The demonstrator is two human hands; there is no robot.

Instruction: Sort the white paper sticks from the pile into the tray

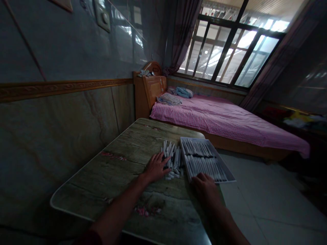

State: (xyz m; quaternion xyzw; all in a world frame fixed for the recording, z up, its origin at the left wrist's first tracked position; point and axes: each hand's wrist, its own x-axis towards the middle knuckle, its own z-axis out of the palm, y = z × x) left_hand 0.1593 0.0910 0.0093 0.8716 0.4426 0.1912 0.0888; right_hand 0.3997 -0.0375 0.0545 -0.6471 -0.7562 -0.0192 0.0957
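A loose pile of slim white pen-like sticks (176, 158) lies on the table; their exact kind is too small to tell. My left hand (155, 167) rests at the pile's left side, fingers apart, with the thumb and index finger reaching over the sticks. Right of the pile is a shallow white tray (226, 167), holding two rows of similar sticks (204, 166) laid side by side, with a dark band between the rows. The tray's right side extends past the table edge. My right hand (205, 185) has its fingers curled over the tray's near edge.
The wood-patterned table (122, 177) has rounded corners and a pale rim. A tiled wall (63, 129) runs along its left. Beyond stands a bed (217, 119) with a pink checked cover and a wooden headboard (150, 88). Tiled floor (255, 190) lies to the right.
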